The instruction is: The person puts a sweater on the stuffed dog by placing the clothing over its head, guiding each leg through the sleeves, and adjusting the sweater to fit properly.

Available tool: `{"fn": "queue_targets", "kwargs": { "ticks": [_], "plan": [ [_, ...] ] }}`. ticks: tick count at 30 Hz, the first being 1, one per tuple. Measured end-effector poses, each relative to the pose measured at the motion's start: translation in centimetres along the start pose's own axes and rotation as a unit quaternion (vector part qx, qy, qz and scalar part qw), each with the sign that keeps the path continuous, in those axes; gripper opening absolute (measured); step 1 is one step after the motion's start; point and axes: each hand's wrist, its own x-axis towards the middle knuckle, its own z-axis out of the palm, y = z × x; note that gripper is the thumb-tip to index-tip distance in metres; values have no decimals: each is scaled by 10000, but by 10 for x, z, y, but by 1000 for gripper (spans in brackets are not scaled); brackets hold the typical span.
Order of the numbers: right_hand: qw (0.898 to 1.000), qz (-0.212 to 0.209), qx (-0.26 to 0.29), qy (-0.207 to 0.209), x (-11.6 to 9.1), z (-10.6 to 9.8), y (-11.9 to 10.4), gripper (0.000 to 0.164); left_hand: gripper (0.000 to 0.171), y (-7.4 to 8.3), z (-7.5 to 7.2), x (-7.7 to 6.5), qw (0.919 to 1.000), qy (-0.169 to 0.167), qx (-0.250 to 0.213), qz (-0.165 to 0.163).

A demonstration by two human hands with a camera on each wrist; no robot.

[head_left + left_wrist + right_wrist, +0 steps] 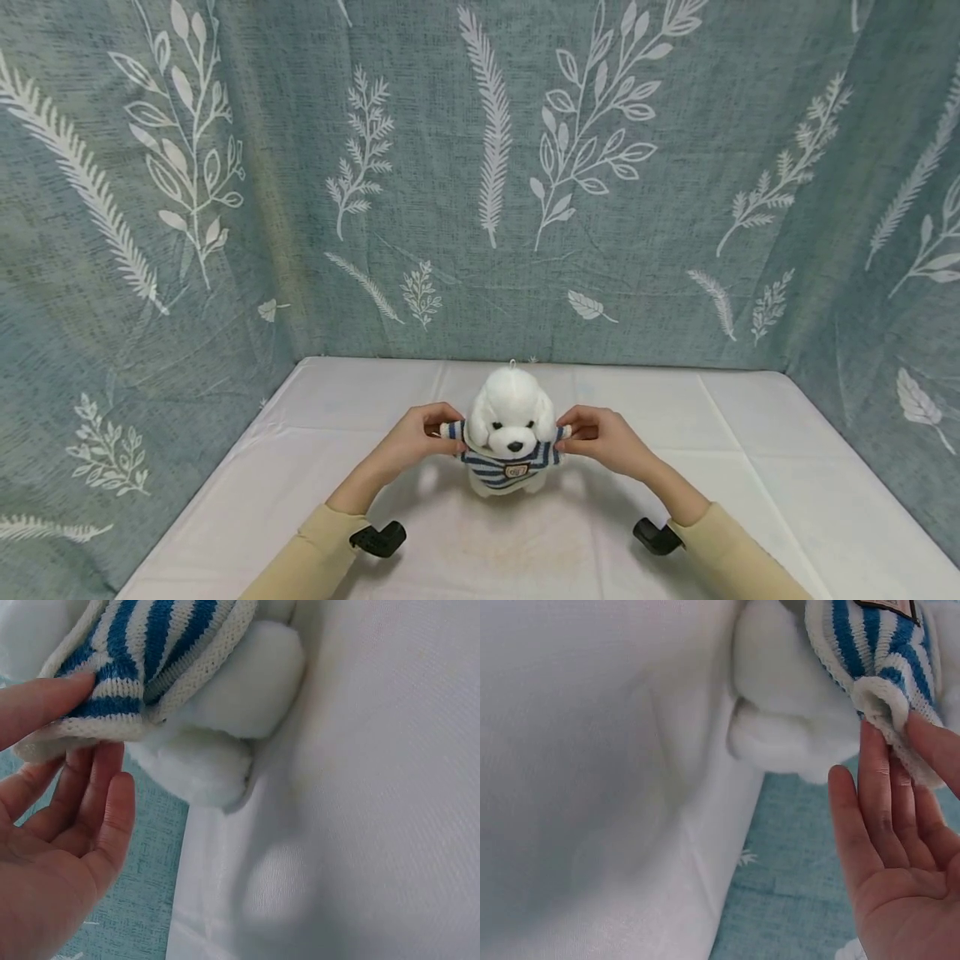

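Okay — your left hand (417, 437) and right hand (609, 438), half-curled, each pinch a striped sleeve (120, 706) on the plush dog (510, 398) — make any tug light, even.

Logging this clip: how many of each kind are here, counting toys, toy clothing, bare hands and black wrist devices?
Plush dog: 1
Striped sweater: 1
Bare hands, left hand and right hand: 2
Black wrist devices: 2
Total: 6
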Motion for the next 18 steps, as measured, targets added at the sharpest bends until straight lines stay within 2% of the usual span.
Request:
{"fn": "queue_targets", "kwargs": {
  "ticks": [4, 9, 14, 18],
  "plan": [
    [10000, 13, 69, 26, 0, -3, -2, 23, 25, 1, -4, -2, 9999, 129, -28, -31],
    [9996, 167, -107, 177, 0, -9, -3, 19, 25, 3, -9, -4, 9994, 306, -71, -125],
    [9978, 556, -201, 312, 2, -9, 1, 18, 24, 2, -11, -5, 9987, 434, -173, -208],
    [9948, 886, -325, 387, 4, -5, 4, 18, 24, 0, -10, -4, 9987, 392, -118, -315]
  ]
}}
